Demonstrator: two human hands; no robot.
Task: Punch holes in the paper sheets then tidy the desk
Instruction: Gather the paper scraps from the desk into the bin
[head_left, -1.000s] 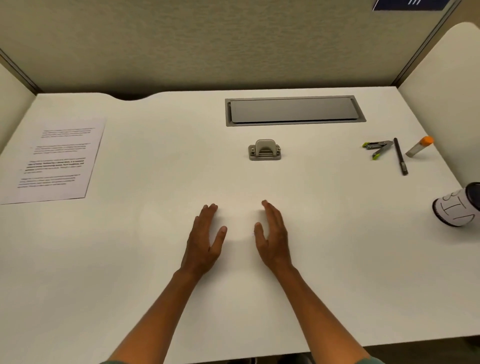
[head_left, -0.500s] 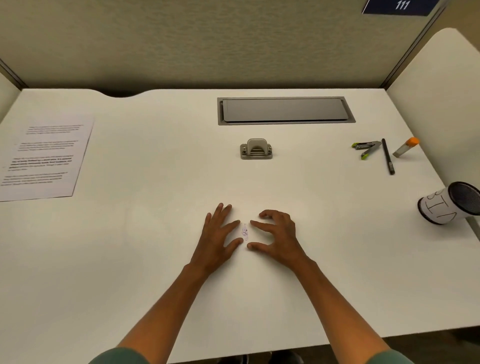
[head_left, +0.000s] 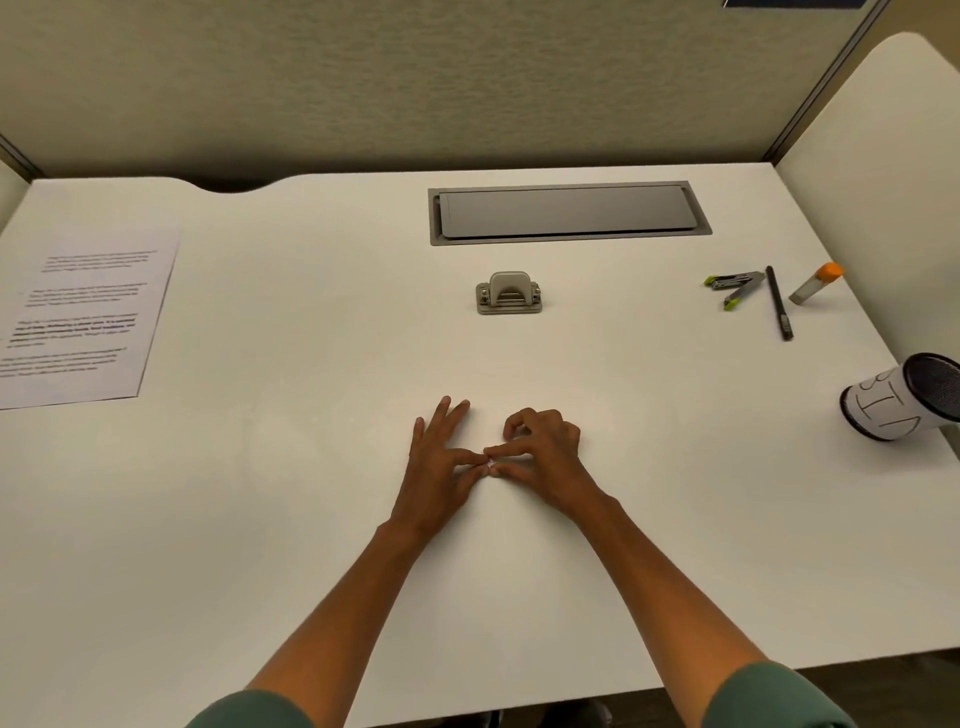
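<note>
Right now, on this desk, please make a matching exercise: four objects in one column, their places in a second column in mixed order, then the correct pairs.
Objects:
1. hole punch
2. paper sheets
3. pen
4. cup

Places:
A. far left of the desk
B. lying on its side at the right edge
C. centre, in front of the grey hatch
D. between the stapler and the orange-capped tube

Pairs: 1-C, 2-A, 3-D, 4-B

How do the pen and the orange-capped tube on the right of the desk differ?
The pen is black, long and thin; the tube is shorter, thicker and grey with an orange cap. The pen points toward the person, while the tube slants off to the right. Both lie flat on the desk, apart, untouched by either hand.
</note>
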